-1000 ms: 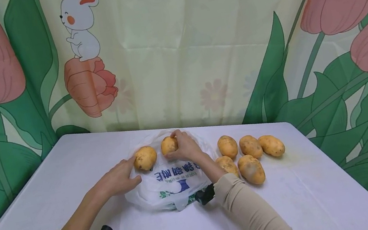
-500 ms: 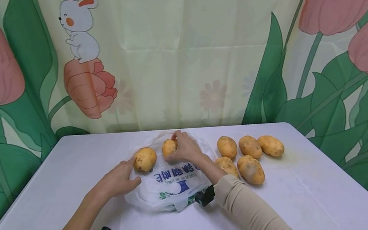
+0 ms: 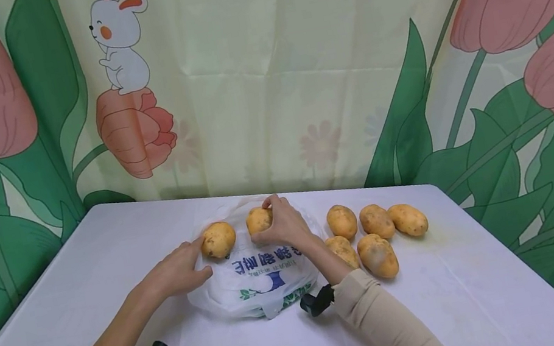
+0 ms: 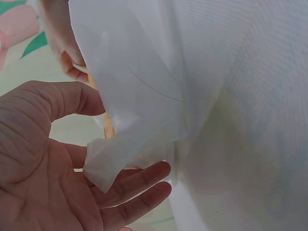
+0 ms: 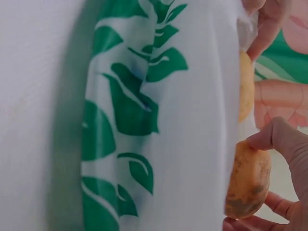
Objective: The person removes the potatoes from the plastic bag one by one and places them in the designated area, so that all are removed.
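The right hand [image 3: 286,222] grips a potato [image 3: 257,219] with thumb and fingers, atop the bag [image 3: 237,294] mid-frame. The left hand [image 3: 179,269], fingers loosely spread, touches the bag's left edge beside a second potato [image 3: 218,241]. Five loose potatoes [image 3: 378,256] lie right of centre. Seemingly positioning; next calls for gentle release.
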`<state>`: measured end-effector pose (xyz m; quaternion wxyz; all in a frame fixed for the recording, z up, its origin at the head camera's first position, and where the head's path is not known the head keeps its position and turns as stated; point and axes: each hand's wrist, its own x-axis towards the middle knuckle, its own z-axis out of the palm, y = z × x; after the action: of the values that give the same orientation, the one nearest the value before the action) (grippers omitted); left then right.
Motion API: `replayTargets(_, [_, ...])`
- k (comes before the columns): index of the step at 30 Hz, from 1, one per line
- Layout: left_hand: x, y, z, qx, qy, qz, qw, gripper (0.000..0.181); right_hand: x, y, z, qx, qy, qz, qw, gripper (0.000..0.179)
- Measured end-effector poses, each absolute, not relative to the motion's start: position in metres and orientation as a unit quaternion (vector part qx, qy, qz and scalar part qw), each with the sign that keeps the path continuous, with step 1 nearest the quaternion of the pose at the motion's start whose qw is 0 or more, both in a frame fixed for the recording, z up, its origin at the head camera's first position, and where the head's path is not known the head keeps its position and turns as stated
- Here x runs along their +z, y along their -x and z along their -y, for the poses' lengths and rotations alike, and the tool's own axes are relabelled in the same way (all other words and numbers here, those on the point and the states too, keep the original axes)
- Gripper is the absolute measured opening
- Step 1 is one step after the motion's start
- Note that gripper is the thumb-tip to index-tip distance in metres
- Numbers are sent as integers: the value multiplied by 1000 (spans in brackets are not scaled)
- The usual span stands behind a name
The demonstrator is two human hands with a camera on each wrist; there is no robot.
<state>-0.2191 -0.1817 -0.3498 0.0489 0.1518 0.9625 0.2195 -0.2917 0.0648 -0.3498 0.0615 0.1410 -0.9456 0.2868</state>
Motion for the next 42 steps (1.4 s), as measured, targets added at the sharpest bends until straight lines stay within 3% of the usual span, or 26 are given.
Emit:
replayTargets(27, [-351, 220, 182, 224, -152, -961, 54, 77, -317, 235, -86, 345, -199, 911, 107, 69])
replayTargets(42, [-350, 221, 181, 224, -152, -961, 56, 78, -319, 205, -116, 371, -209, 898, 113, 73])
